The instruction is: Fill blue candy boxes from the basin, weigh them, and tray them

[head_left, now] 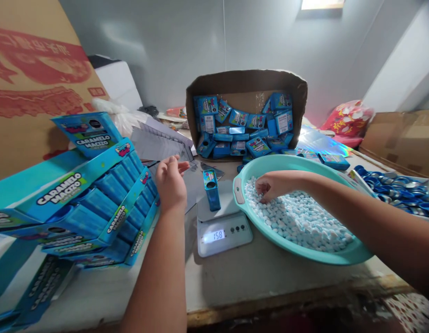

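Observation:
My right hand [270,186] reaches into a turquoise basin [304,163], its fingers curled down into many small white and pale blue candies [304,222]. On a white digital scale [237,240] with a lit display reading about 158 stands an upright blue tin [211,192] with an opening in its top. My left hand [171,178] is raised left of the tin, apart from it, with fingers loosely bent and nothing visible in them.
Stacked blue display boxes [78,199] of tins fill the left. At the back, a cardboard box [249,81] lies open with many blue packs [258,147]. Blue and silver lids [398,187] lie at the right, near a cardboard box [401,138] and red bag [349,118].

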